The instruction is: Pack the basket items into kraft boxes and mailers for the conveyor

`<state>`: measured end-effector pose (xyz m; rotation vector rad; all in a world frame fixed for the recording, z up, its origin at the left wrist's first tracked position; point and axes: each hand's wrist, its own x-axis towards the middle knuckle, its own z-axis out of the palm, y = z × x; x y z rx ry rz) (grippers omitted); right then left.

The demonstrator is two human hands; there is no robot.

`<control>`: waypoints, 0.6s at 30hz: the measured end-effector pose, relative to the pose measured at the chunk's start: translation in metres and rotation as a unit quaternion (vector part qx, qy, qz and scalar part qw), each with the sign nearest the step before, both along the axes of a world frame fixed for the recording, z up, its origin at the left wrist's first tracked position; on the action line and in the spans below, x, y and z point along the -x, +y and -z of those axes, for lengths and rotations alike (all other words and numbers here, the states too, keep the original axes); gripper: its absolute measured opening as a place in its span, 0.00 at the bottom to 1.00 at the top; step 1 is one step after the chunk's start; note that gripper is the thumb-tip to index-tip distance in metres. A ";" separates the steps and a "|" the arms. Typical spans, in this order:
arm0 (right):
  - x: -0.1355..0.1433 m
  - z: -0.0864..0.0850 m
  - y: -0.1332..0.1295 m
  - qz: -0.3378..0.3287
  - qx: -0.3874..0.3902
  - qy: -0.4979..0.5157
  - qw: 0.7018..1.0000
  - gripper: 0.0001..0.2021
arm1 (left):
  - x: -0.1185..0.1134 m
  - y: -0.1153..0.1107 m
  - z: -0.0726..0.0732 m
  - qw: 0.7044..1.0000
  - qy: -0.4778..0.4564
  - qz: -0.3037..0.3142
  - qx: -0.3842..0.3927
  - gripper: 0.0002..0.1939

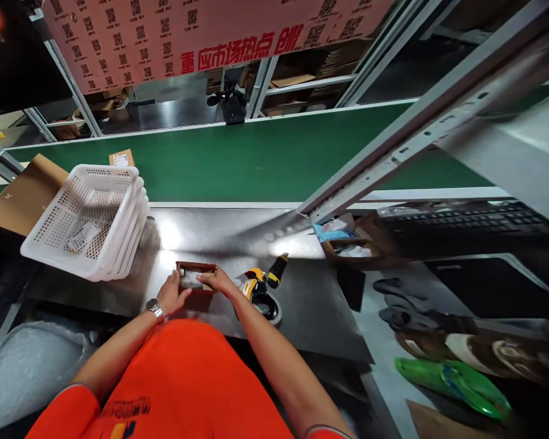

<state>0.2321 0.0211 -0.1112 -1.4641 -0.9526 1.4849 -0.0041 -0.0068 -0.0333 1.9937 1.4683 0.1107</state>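
A small open cardboard box (203, 266) rests on the metal table near its front edge, with a clear-wrapped item (190, 280) inside. My left hand (171, 295) holds the box by its left side, the thumb along the near edge; a metal watch is on that wrist. My right hand (219, 281) is at the box's right side, its fingers reaching over the opening onto the wrapped item. Just right of the box lie a yellow and black tape dispenser (255, 288) and a black and yellow cutter (277, 271).
Stacked white baskets (114, 268) stand at the left beside a cardboard sheet (27, 192). A green conveyor (238, 161) runs behind the metal table (320, 311). A slanted metal post (393, 140), a keyboard (476, 225) and a green bottle (457, 384) are at the right.
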 end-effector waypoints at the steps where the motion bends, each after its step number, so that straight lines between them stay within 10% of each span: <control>1: 0.000 0.000 -0.001 -0.001 0.007 -0.003 1.000 0.28 | -0.004 -0.002 0.003 1.000 0.015 0.021 0.015 0.43; 12: -0.006 -0.018 -0.013 -0.048 0.069 0.029 0.996 0.32 | -0.020 0.036 0.001 0.996 0.072 0.049 0.014 0.22; 18: -0.017 -0.035 -0.017 -0.053 0.159 0.072 0.983 0.35 | -0.018 0.054 0.017 0.995 0.009 -0.059 0.081 0.35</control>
